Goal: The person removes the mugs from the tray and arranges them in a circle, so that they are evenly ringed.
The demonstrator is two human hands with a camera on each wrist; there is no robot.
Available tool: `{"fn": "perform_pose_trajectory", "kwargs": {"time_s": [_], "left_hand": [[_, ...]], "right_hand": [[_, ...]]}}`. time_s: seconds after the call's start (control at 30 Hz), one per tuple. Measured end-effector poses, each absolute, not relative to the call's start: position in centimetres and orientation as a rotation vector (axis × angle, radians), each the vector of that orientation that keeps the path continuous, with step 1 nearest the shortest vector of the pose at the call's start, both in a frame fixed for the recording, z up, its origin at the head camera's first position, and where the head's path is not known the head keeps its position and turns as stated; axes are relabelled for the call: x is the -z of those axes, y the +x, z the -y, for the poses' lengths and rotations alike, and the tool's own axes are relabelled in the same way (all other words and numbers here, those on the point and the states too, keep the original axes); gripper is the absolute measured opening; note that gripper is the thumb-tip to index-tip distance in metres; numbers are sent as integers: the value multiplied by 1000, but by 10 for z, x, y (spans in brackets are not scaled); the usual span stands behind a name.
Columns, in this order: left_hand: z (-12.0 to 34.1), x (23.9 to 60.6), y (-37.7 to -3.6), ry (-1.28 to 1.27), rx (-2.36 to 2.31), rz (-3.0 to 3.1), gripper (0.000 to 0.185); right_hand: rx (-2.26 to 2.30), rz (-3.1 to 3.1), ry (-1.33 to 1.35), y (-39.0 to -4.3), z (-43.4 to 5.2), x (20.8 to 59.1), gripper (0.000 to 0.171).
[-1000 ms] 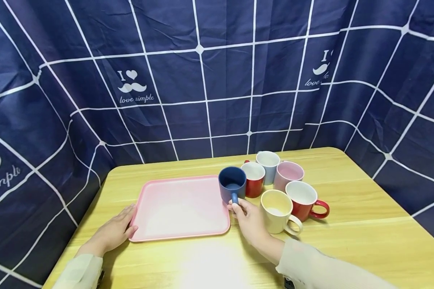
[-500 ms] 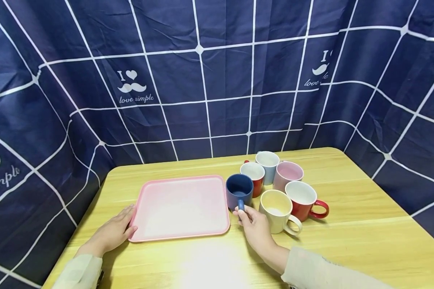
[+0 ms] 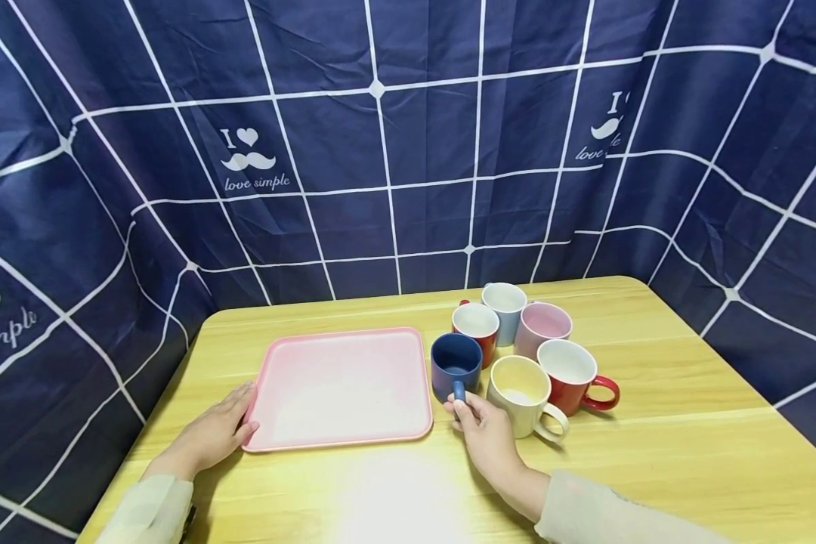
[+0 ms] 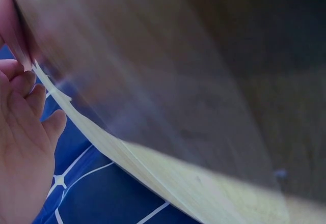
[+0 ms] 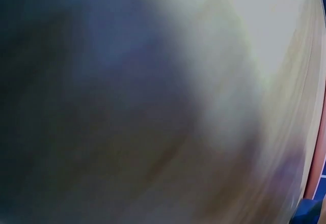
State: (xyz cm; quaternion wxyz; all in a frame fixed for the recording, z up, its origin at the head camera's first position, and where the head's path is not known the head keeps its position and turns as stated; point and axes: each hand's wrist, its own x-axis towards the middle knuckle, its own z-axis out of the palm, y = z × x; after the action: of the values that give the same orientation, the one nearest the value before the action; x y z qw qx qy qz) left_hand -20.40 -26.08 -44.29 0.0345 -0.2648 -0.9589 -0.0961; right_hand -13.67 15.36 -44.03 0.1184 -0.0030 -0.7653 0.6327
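A wooden table (image 3: 653, 453) bears a pink tray (image 3: 343, 389) and six mugs (image 3: 523, 347).

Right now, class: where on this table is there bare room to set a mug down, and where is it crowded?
The pink tray is bare inside. The table is free right of the red mug. It is crowded where the mugs cluster beside the dark blue mug, whose handle the right hand pinches.

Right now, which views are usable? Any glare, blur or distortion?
Head view: sharp, wide-angle bend in the curtain grid, bright glare patch on the table near the front edge; right hand on the navy mug reads clearly. Left wrist: motion-smeared, only the left hand and table edge legible. Right wrist: almost wholly blurred, unusable.
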Motion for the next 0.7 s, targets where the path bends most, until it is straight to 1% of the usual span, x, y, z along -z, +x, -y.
{"fn": "perform_pose_trajectory", "kwargs": {"time_s": [0.7], "left_hand": [[260,441,-204,-811,299,2966,56]], "right_hand": [[-1844,2267,-128,-131,-162,440,22]]}}
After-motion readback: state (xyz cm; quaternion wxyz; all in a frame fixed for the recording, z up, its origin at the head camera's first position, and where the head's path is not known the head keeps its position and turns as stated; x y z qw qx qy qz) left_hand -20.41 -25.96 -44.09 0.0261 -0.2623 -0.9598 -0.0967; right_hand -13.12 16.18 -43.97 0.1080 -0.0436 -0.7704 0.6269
